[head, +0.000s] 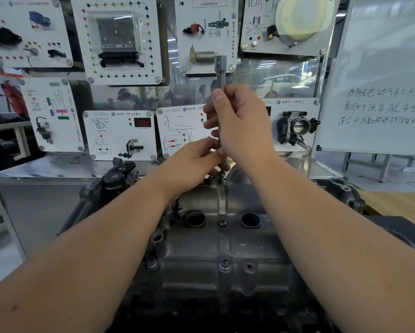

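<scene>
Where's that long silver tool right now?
Centre of the head view: the long silver metal socket tool stands upright in the right hand, the left hand pinching its lower end above a dark bolt on the grey engine cover.

Surface: a shiny steel surface (57,165) runs left to right behind the engine (225,248).
Back edge: three white display panels stand on it in a row. These are the readout panel (120,134), the graph panel (177,131) and the throttle panel (295,123).
Loose bits: small metal pieces (156,161) lie at the foot of the panels, too small to tell apart.
Near edge: the engine stands just in front — what bears it is hidden.
Floor: the grey floor (408,171) shows at right — the whiteboard legs (367,164) stand on it.
</scene>
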Demonstrator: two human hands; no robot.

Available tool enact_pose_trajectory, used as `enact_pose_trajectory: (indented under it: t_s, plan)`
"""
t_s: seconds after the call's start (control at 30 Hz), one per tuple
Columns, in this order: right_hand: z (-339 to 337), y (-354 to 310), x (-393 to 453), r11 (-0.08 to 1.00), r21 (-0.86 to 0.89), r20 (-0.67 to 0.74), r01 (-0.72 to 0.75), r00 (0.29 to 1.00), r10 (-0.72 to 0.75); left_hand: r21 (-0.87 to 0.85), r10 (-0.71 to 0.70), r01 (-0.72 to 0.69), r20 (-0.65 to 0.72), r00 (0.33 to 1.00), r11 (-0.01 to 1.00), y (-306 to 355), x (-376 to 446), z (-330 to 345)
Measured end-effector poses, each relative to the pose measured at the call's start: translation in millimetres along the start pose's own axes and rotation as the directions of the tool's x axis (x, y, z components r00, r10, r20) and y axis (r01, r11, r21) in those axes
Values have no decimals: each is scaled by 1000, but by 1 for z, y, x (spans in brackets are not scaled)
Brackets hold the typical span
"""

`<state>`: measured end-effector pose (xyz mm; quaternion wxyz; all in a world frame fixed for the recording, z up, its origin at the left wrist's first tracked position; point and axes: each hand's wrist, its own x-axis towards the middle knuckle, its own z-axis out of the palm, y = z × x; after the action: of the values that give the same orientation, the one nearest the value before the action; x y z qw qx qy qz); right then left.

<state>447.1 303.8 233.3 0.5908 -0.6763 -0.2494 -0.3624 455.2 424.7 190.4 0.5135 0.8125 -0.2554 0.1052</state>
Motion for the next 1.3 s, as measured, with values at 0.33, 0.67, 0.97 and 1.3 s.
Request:
enact_pose_trajectory:
  t_s: [0.33,0.67,0.97,1.3]
  plan:
    - [-2,-1,-1,998,61,-8,-13,1000,13,19,-4,4,-5,1000,1000,-1,2,-1]
    - [-1,0,2,1000,-16,-2,1,1000,-1,-7,19,-19,22,1000,1000,2,-2,-1]
    - [-2,-3,-1,999,40,43,-27,999,26,58,-25,27,-35,999,998,-1,2,-2]
    - [0,-1,2,1000,0,6,-25,1000,25,-34,-22,23,14,1000,999,3,-2,0]
